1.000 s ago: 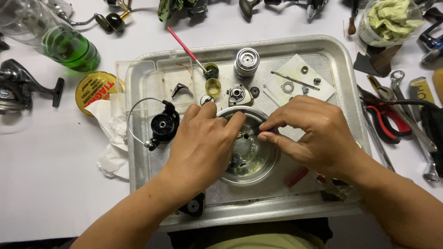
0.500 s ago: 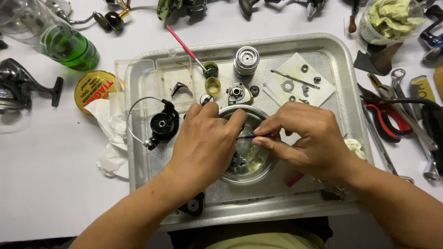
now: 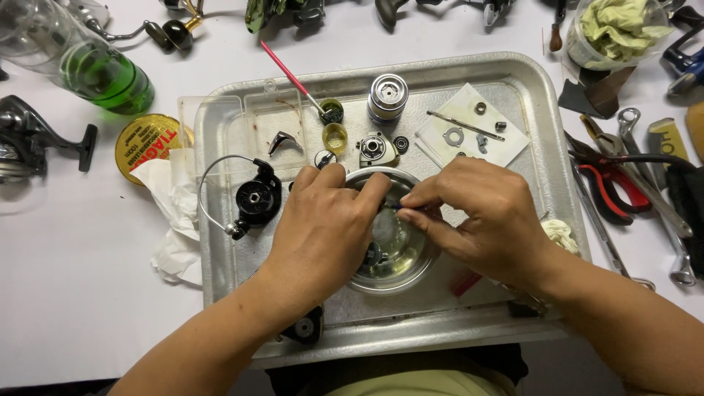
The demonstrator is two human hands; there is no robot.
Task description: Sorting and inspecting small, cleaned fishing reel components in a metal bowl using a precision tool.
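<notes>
Risk: the small dark part (image 3: 386,207) is pinched only by fingertips over the glass bowl (image 3: 400,265); a slip would likely drop it into the liquid. Left hand (image 3: 323,224) is curled narrow, fingertips on the part. Right hand (image 3: 480,220) is closed around a thin tool; tip meets the part. Bowl sits mid-tray (image 3: 543,132); silver spool (image 3: 386,95) beyond.

This is a repair workbench for fishing reels. A metal tray (image 3: 557,183) sits on the white surface (image 3: 73,293), filled with reel parts: a spool (image 3: 386,97), a black rotor with bail wire (image 3: 253,199). Right of the tray lie wrenches (image 3: 645,161) and red-handled pliers (image 3: 612,192); left of it, a whole spinning reel (image 3: 29,139).
</notes>
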